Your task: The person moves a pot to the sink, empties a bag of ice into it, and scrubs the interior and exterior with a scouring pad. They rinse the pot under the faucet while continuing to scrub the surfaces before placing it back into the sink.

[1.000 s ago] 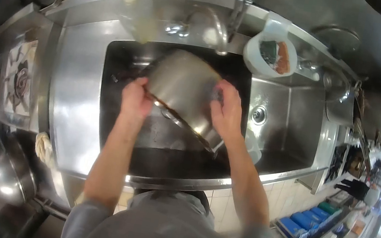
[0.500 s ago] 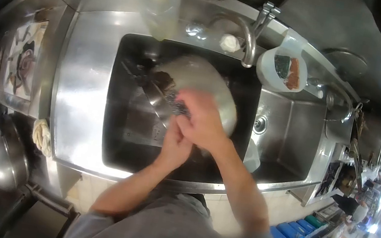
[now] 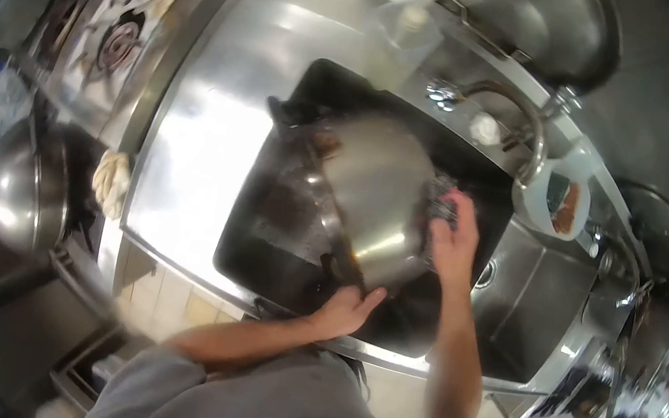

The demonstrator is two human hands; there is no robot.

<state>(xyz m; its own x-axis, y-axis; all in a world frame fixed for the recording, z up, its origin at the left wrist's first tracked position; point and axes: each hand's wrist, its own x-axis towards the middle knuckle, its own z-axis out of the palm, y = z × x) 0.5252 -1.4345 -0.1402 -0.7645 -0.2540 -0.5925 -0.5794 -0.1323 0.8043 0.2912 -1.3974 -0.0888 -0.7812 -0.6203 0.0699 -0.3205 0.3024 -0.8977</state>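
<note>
A large metal pot (image 3: 377, 189) lies tilted in the dark sink basin (image 3: 259, 241), its outer surface showing and its rim toward the left. My left hand (image 3: 349, 309) grips the pot's lower edge, thumb on the outside and the fingers partly hidden behind it. Against the pot's right side, my right hand (image 3: 455, 232) is closed on a dark metallic scrubber (image 3: 442, 193). A brown patch (image 3: 327, 145) shows near the pot's upper left.
Behind the basin stand a cloudy bottle (image 3: 401, 36), a curved faucet (image 3: 537, 145) and a white container (image 3: 559, 197) with green and reddish pads. A second sink (image 3: 532, 284) is at the right. Left are a burner (image 3: 120, 44), a cloth (image 3: 111, 184) and a metal wok (image 3: 14, 185).
My hands have moved apart. My left hand now holds the pot's edge, and my right hand has moved to its side with the scrubber. The pot is turned, and the camera view has rotated.
</note>
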